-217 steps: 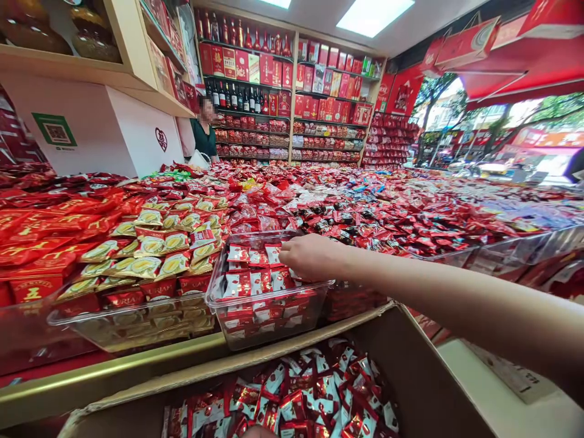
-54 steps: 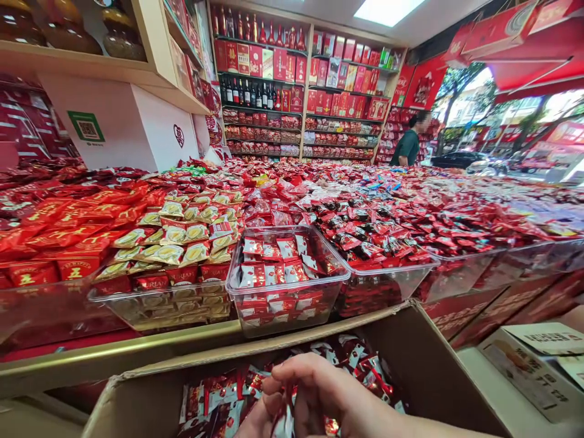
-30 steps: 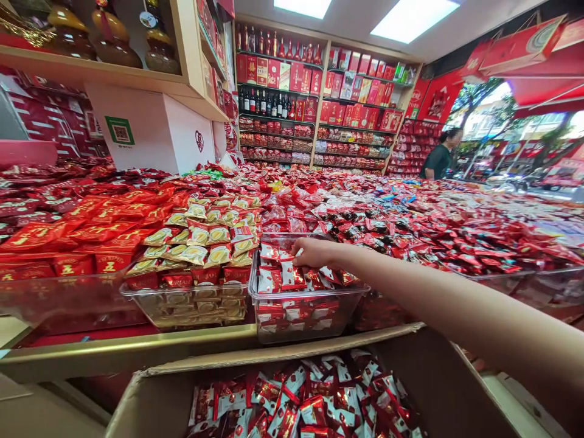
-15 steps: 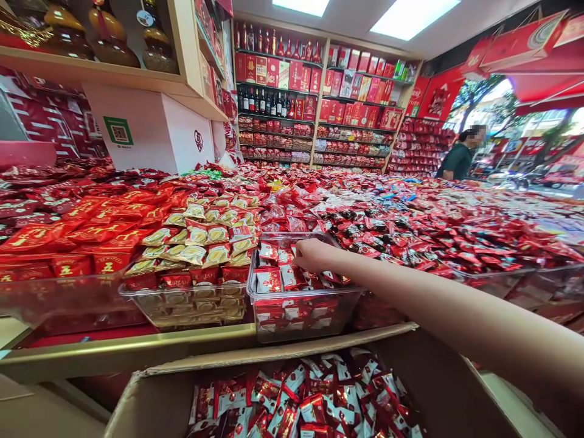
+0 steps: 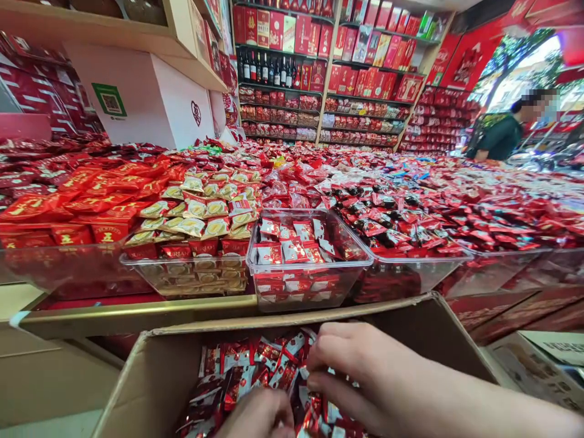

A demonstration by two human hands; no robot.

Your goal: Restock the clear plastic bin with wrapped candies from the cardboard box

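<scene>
Both hands are inside an open cardboard box [image 5: 132, 377] holding many small red and white wrapped packets [image 5: 237, 380]. My right hand [image 5: 347, 365] reaches in from the right, its fingers curled over the packets; what lies under its fingertips is hidden. My left hand [image 5: 264, 413] is low at the bottom edge, its fingers bent down among the packets and partly out of frame. Behind the box, a clear plastic bin [image 5: 310, 266] contains similar red and white packets in rows, and neither hand touches it.
Clear bins of gold durian packets [image 5: 196, 219] and red packets [image 5: 107, 213] stand to the left, with dark red ones [image 5: 401, 225] to the right. Farther back are shelves [image 5: 326, 79] and a person in dark green [image 5: 497, 137]. Another carton [image 5: 538, 365] sits lower right.
My right hand has left the clear bin and come down into the cardboard box. My left hand has come into view there. The view has tilted down.
</scene>
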